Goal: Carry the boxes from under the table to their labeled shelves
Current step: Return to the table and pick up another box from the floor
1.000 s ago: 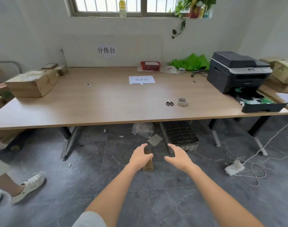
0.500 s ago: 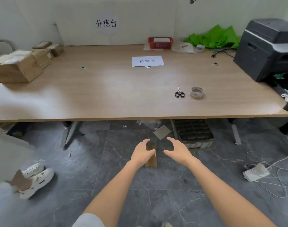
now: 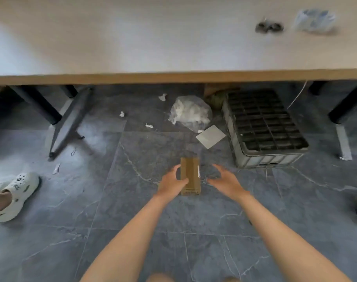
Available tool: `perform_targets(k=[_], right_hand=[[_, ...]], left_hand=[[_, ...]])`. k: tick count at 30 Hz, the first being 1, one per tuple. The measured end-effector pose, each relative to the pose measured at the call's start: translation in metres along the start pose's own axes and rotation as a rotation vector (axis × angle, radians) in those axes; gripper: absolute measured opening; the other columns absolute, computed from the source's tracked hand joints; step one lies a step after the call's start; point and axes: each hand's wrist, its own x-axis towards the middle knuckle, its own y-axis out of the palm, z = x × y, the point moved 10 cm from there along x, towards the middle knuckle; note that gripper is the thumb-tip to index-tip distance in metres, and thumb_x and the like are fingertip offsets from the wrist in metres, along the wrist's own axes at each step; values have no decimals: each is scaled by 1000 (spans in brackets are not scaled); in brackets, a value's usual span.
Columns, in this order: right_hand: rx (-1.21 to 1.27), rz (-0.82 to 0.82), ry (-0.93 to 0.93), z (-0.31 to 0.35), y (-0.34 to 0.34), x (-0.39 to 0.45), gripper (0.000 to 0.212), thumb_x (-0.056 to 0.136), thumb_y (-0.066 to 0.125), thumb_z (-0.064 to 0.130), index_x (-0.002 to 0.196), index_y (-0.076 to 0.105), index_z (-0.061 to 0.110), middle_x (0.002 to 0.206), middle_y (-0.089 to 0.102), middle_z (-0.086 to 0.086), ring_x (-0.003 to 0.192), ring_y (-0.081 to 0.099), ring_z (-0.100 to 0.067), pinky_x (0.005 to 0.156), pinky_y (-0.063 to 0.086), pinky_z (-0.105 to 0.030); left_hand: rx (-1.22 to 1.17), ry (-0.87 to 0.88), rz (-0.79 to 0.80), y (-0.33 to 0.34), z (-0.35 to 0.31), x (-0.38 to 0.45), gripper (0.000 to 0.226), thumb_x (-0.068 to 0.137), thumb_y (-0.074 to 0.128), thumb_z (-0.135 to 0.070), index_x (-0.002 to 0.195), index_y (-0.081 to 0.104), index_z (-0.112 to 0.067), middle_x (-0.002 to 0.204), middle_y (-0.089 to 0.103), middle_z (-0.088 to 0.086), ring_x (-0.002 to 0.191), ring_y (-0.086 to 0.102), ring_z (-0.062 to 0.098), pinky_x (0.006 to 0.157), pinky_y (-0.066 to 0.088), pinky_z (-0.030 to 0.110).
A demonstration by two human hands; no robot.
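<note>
Hands down at floor level now, both arms stretched forward over the grey tiles. Small brown cardboard box [image 3: 190,176] sits on the floor [image 3: 116,200] in front of the table edge [image 3: 173,77], out in the open, lying lengthwise away from the camera. Left hand [image 3: 172,183] is right against the box's left side, thumb lying over its near top face, fingers curled at the far edge, and whether it is actually gripping cannot be told. Right hand [image 3: 226,181] is spread, fingers apart, just beside the box's right side but clear of it. Beyond, under the table, a crumpled clear plastic bag [image 3: 190,112] and a dark gridded crate [image 3: 265,127]. Far left, a white clog [image 3: 15,195] on another person's foot.
</note>
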Motion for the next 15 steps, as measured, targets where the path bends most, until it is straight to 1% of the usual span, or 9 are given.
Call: perform_targets(k=[1,3,6,9,11,12,13,14,15], right_hand=[[-20,-3,18,-13,8,17,74,81,63,34,146,28,26,125,57,-8,99,55,-21,72,44,-26],[-46,-19,25,-50,37,67,74,80,64,35,146,29,26,128,57,-12,99,59,-25,72,45,-29],[-26,-35,18,-95,74,136,71,81,65,31,144,32,26,143,46,-6,115,57,-28,80,49,-32],[33,-47,47,-134,107,191,72,82,66,30,144,31,25,143,45,-8,115,57,-26,73,43,-25],[41,-51,50,-156,127,222,72,83,63,27,146,27,22,145,43,-9,118,54,-27,77,44,-27],[48,-53,51,-167,137,236,72,84,61,26,146,25,22,145,43,-11,121,53,-27,81,45,-27],[55,-56,55,-176,145,247,73,85,60,26,147,23,22,145,42,-12,123,50,-28,84,43,-28],[68,-61,61,-185,153,258,73,86,59,27,148,20,22,147,40,-12,127,47,-28,89,41,-29],[89,-69,70,-191,158,266,74,88,58,28,149,17,21,149,37,-12,131,43,-29,94,39,-30]], left_hand=[[15,-5,-5,6,12,15,69,81,63,-37,142,32,-30,142,47,5,112,57,22,82,46,29],[42,-3,-6,34,50,58,72,79,65,-37,142,32,-29,135,53,9,95,63,21,80,52,36],[67,9,-31,65,100,121,74,77,67,-38,142,35,-27,134,54,9,99,62,21,81,50,33],[62,11,-40,93,142,171,74,77,65,-33,143,33,-26,135,54,7,89,63,15,72,47,25],[57,15,-22,114,167,199,76,79,64,-32,145,27,-25,136,53,8,84,63,12,71,49,26],[51,15,-28,122,179,213,78,80,64,-32,147,24,-23,139,50,9,93,63,16,79,50,30],[43,8,-40,129,191,225,79,82,64,-31,148,20,-20,144,45,9,109,60,22,89,48,33],[31,-1,-48,135,201,235,81,84,62,-30,149,16,-18,148,40,10,122,52,25,97,43,33],[11,-9,-47,141,209,244,81,86,60,-30,150,12,-16,150,37,10,130,46,25,101,38,33]])
